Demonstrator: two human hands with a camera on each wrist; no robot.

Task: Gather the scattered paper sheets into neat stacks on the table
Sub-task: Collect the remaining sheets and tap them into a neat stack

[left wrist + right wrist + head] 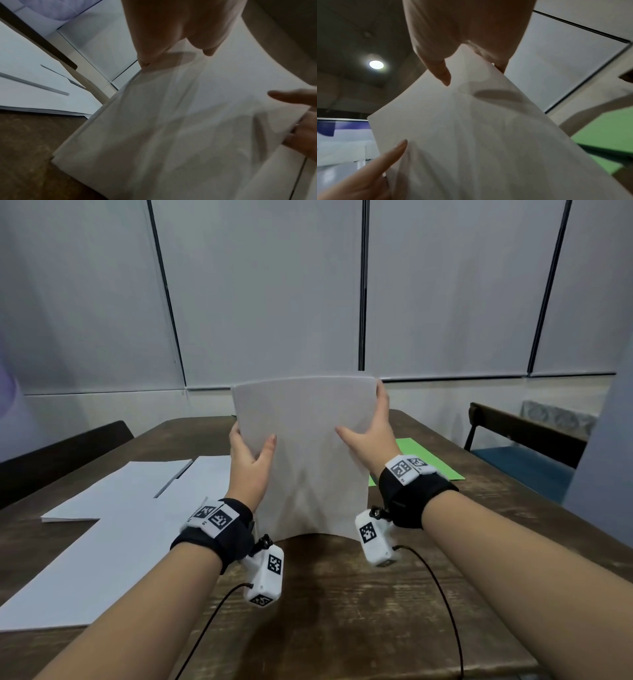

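Observation:
A sheaf of white paper sheets [305,453] stands upright on its lower edge on the wooden table [342,594], slightly bowed. My left hand [248,451] grips its left edge, thumb in front and fingers behind. My right hand [371,433] grips the right edge the same way. In the left wrist view the sheaf [180,128] fills the frame with my left hand [171,37] pinching its edge. The right wrist view has the sheaf [471,135] under my right hand [462,40]. Other white sheets [113,529] lie flat on the table's left side.
A green sheet [428,458] lies flat behind my right wrist. Dark chairs stand at the left [61,453] and right [524,436] of the table. Grey wall panels rise behind the table's far edge.

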